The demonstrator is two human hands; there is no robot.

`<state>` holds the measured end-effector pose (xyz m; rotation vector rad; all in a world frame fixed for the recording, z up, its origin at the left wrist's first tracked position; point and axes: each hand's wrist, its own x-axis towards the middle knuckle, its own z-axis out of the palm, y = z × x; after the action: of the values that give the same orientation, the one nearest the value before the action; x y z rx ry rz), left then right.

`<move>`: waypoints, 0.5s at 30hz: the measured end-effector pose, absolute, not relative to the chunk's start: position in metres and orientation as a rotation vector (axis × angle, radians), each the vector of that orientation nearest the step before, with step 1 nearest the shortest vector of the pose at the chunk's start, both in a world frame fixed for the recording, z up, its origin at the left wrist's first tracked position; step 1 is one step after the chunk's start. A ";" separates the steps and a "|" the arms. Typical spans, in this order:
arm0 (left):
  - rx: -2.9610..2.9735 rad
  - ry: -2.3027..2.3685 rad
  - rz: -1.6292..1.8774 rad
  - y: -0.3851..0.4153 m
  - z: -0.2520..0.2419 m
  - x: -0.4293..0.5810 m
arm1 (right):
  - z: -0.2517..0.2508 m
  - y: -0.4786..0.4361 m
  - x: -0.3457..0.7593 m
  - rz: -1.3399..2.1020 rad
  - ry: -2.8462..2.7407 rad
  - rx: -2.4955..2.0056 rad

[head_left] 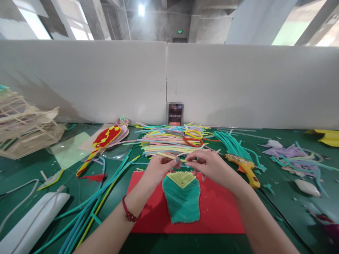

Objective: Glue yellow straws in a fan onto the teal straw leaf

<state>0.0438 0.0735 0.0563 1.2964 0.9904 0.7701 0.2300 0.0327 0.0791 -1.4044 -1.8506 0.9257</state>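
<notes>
A pale yellow pipe cleaner (166,155) stretches between my two hands, just above the far edge of a red sheet (219,215). My left hand (159,169) pinches it between thumb and fingers. The fingertips of my right hand (209,165) close on its other end, close to the left fingertips. Below them, on the red sheet, lies a flat teal panel (181,204) made of fuzzy strips set in slanting rows. Yellow strips (181,179) form a V-shaped section along its top. My right fingers partly cover its upper right corner.
Behind my hands lies a pile of coloured pipe cleaners (159,143) with orange-and-yellow scissors (194,138) on top. A yellow glue gun (246,170) lies right. Left are a red-and-yellow fan shape (108,137), long loose strips (87,208) and a white power strip (34,222).
</notes>
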 end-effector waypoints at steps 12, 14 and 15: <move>1.324 0.992 0.795 0.068 0.061 0.047 | 0.080 0.034 0.221 0.850 -1.876 -1.340; 1.318 0.988 0.803 0.067 0.061 0.047 | 0.081 0.034 0.223 0.765 -1.932 -1.312; 1.316 0.975 0.809 0.066 0.061 0.047 | 0.082 0.034 0.224 0.730 -1.955 -1.296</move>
<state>0.0474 0.0661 0.0614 1.3159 0.9754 0.8086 0.2245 0.0335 0.0817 -1.2960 -1.9552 0.7296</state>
